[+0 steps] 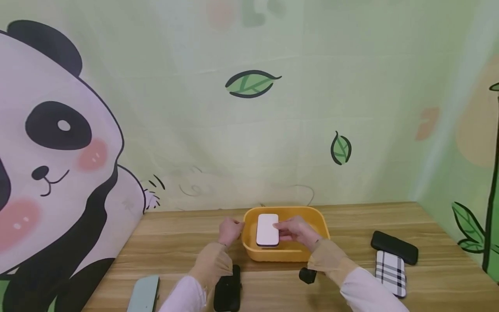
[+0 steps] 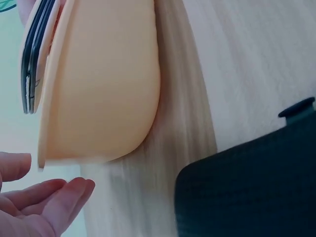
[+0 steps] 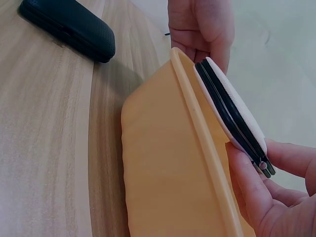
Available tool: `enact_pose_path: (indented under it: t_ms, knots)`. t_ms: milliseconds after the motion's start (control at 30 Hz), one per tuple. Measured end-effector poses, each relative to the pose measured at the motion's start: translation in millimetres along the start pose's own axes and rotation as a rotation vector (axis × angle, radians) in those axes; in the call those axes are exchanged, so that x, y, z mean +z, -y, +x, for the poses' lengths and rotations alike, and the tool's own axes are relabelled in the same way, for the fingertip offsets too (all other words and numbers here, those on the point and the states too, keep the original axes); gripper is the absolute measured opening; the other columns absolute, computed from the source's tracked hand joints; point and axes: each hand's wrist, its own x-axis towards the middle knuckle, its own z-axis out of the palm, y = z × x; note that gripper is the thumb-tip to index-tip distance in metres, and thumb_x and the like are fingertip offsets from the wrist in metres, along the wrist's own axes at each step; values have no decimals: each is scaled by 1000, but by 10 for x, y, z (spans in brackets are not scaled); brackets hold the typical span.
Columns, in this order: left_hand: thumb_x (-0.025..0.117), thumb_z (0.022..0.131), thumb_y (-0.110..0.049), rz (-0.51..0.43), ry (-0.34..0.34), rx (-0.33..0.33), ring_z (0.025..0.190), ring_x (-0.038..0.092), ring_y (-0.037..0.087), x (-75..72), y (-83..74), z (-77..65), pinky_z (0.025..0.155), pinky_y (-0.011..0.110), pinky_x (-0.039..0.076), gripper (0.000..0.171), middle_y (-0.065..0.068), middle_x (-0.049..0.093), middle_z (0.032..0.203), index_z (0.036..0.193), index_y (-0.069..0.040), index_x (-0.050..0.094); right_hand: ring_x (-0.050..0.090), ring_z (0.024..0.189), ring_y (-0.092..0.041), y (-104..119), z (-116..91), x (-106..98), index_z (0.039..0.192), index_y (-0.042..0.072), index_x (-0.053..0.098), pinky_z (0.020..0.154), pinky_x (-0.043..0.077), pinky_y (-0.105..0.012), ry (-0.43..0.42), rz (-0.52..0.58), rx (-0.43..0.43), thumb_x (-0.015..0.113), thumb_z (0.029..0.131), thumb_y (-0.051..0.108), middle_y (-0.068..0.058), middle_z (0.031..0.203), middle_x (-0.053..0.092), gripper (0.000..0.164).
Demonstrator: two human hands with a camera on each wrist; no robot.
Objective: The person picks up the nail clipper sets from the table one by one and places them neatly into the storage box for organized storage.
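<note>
My right hand [image 1: 298,229] pinches a white zip case [image 1: 267,229] between thumb and fingers, over the yellow plastic basket [image 1: 286,255]. In the right wrist view the case [image 3: 237,111] stands tilted on edge, its black zip and small metal pull showing, with the right fingers [image 3: 252,185] at its lower end. My left hand [image 1: 230,231] is at the basket's left end. The left wrist view has the thumb and fingers of the left hand [image 2: 44,197] apart, right by the rim, with a gap between them.
A black case [image 1: 228,290] lies by the left forearm, and a pale teal case [image 1: 143,294] farther left. On the right, a black case [image 1: 393,247] lies against a plaid case [image 1: 391,271]. A printed cloth backdrop [image 1: 195,143] hangs behind the wooden table [image 1: 179,229].
</note>
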Motion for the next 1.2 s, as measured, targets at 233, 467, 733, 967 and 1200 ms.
enact_pose_path:
  t_ms: [233,467,733,967,1200]
  knots:
    - [58,85,-8,-30,9,-8,57,56,16,48,-14,-18,51,26,48,19,13,62,71,85,10,66,62,70,-24,17,8,27,104,-16,57,64,51,-34,-4,-3,6,67,81,6,-16,80,63,33]
    - [59,84,-5,-43,5,-18,59,59,19,70,-5,-6,51,27,49,18,15,63,74,87,11,66,62,68,-24,11,34,51,104,-16,57,63,51,-34,-2,-3,15,67,81,5,-16,79,63,32]
    - [61,85,-5,-53,6,-50,58,58,17,75,-28,-14,52,27,49,16,13,62,72,86,10,67,62,68,-24,2,51,92,102,-16,57,63,52,-35,-13,4,24,67,80,3,-17,78,63,31]
    - [62,84,-6,-19,-10,-34,54,54,14,60,-41,-27,50,25,47,15,10,61,67,83,9,67,61,66,-23,3,55,138,101,-16,57,62,52,-36,-24,8,28,68,80,3,-16,76,62,30]
    - [62,83,-6,2,-27,-8,53,53,14,73,-22,-26,49,25,46,15,9,61,65,81,8,68,60,64,-23,-20,83,159,101,-17,57,61,52,-35,-20,19,28,67,80,1,-16,75,62,29]
